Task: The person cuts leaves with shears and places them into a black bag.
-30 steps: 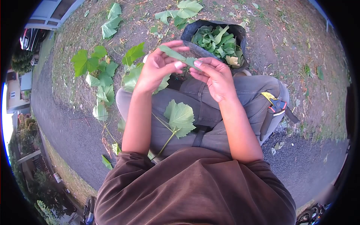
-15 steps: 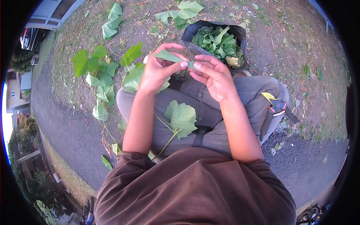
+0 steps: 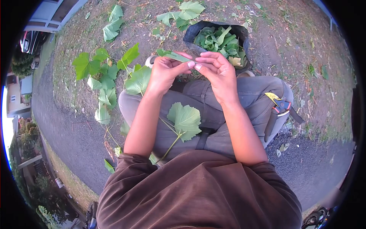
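Observation:
My left hand pinches a folded green leaf between thumb and fingers, above my crossed legs. My right hand meets it at the leaf's right end, thumb against bent fingers; whatever they pinch is too small to make out. Just beyond my right hand stands a dark bag, its mouth facing up, with a heap of picked leaves inside. A lobed leaf on a stem lies over my lap. Beside my left wrist is another broad leaf.
Pruning shears with a yellow blade and dark handles rest on my right knee. A leafy vine trails over the ground to my left. More large leaves lie at the far side, on dirt and sparse grass.
The folded leaf has shifted left and up within my left hand. My right fingers have slid off most of it and now sit at its end, slightly straighter.

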Demonstrator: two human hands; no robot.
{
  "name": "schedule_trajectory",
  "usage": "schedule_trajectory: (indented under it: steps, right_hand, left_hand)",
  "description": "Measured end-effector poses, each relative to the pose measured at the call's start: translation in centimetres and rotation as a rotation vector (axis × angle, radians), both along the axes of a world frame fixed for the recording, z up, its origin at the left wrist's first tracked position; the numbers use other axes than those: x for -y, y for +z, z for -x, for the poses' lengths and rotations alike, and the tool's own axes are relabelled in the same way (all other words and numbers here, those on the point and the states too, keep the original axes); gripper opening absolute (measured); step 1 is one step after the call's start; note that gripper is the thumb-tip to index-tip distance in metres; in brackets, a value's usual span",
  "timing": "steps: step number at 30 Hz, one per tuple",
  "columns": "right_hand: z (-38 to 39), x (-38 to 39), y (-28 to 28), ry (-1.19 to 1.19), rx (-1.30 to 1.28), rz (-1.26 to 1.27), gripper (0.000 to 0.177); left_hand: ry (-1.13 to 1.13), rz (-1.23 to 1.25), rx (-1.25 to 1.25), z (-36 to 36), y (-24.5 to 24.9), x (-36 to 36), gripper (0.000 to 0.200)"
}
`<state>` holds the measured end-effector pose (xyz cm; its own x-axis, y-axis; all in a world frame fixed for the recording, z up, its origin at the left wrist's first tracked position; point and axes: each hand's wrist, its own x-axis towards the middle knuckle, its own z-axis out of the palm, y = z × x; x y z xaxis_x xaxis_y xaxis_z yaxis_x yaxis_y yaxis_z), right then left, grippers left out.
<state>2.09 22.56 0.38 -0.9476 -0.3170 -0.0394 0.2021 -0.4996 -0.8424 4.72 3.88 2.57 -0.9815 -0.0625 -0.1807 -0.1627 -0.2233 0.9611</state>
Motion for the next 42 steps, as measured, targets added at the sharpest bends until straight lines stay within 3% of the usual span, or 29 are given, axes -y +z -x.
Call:
schedule_trajectory:
  steps: [6,7,9,10,11,12,14,18,19,25,27,31,33,35,36,37,38,40,41,42]
  right_hand:
    - [0.2,-0.8,-0.3,0.196,0.277,0.134,0.020]
    - [0.2,-0.8,-0.4,0.195,0.274,0.135,0.020]
    - [0.2,-0.6,-0.4,0.099,0.033,-0.059,0.015]
    - [0.2,-0.7,-0.2,0.095,0.031,-0.058,0.015]
    - [0.1,-0.9,0.4,0.030,-0.074,-0.215,0.014]
    - [0.0,-1.0,0.8,-0.038,-0.179,-0.373,0.013]
    - [0.0,-1.1,0.9,-0.041,-0.244,-0.438,0.015]
    - [-0.2,-1.1,1.2,-0.030,-0.460,-0.639,0.018]
    - [-0.2,-1.1,1.4,-0.029,-0.465,-0.640,0.018]
    - [-0.2,-1.2,1.6,0.033,-0.386,-0.619,0.020]
    - [0.0,-1.3,1.0,0.121,-0.242,-0.514,0.025]
    - [-0.9,-2.1,2.9,0.023,-0.161,-0.446,0.036]
    - [-2.1,-4.0,5.7,-0.118,-0.517,-0.757,0.046]
    - [-4.1,-7.2,9.3,-0.174,-0.658,-0.969,0.051]
    - [-4.9,-8.8,11.0,-0.191,-0.669,-1.099,0.053]
    - [-5.6,-10.8,11.4,-0.188,-0.649,-1.231,0.068]
    - [-6.2,-12.7,11.5,-0.178,-0.658,-1.239,0.068]
    - [-7.0,-16.0,11.8,-0.209,-0.545,-1.858,0.096]
    - [-7.7,-17.6,11.2,-0.211,-0.558,-1.867,0.096]
    - [-8.6,-19.0,9.9,-0.152,-0.464,-1.993,0.107]
  left_hand:
    - [-0.002,0.099,-0.117,-0.2,0.6,0.5,0.029]
    - [-0.002,0.075,-0.092,-0.1,0.7,0.7,0.035]
    - [-0.004,0.052,-0.069,0.1,1.7,0.1,0.041]
    - [0.183,0.199,-0.220,0.1,2.2,-0.7,0.049]
    - [0.371,0.343,-0.370,0.2,2.8,-1.3,0.057]
    - [0.366,0.342,-0.374,0.1,3.5,-0.7,0.057]
    - [0.059,1.222,-0.704,0.1,4.7,1.4,0.063]
    - [-0.288,1.144,-0.548,-0.2,2.9,0.8,0.036]
    - [-0.259,1.138,-0.570,-0.5,2.5,0.8,0.026]
    - [-0.247,1.074,-0.555,-0.6,2.0,1.2,0.019]
    - [-0.248,1.030,-0.516,-0.8,2.3,1.2,0.018]
    - [-0.202,0.957,-0.390,-0.9,2.2,0.8,0.017]
    - [-0.163,0.924,-0.379,-1.1,2.4,0.6,0.018]
    - [-0.121,0.887,-0.354,-1.3,2.2,0.6,0.018]
    - [-0.090,0.870,-0.342,-1.2,1.9,0.6,0.018]
    - [-0.058,0.851,-0.329,-1.1,1.7,0.6,0.018]
    - [-0.047,0.841,-0.327,-1.2,1.6,0.6,0.018]
    - [-0.050,0.747,-0.251,-1.0,1.7,0.3,0.017]
    - [-0.040,0.738,-0.258,-0.9,1.8,0.1,0.017]
    - [-0.060,0.689,-0.245,-1.0,2.0,0.0,0.016]
